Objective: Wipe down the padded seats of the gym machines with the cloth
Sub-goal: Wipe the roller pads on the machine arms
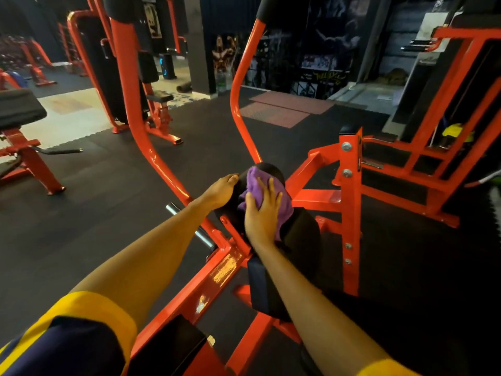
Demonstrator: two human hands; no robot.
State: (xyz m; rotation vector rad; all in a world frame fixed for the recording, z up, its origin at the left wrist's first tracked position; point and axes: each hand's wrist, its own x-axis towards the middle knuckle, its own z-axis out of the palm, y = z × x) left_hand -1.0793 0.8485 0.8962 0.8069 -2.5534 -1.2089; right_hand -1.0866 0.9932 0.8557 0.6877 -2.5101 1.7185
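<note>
Both arms reach forward, nearly straight. The right hand (pixel 261 217) lies flat on the purple cloth (pixel 285 210), fingers spread wide, pressing it onto the black pad (pixel 302 232) of the orange machine (pixel 225 267). At the cloth's 9 o'clock, the left hand (pixel 221 191) curls its fingers over the pad's edge.

Cloth (pixel 286 210) on pad (pixel 305 234) — bench (pixel 19 109) far left

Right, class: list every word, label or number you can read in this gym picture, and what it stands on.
None can be read.
Yellow scrawl on the back wall: too blurred.
Poster on the same wall: lettering, if any, too small.
</note>
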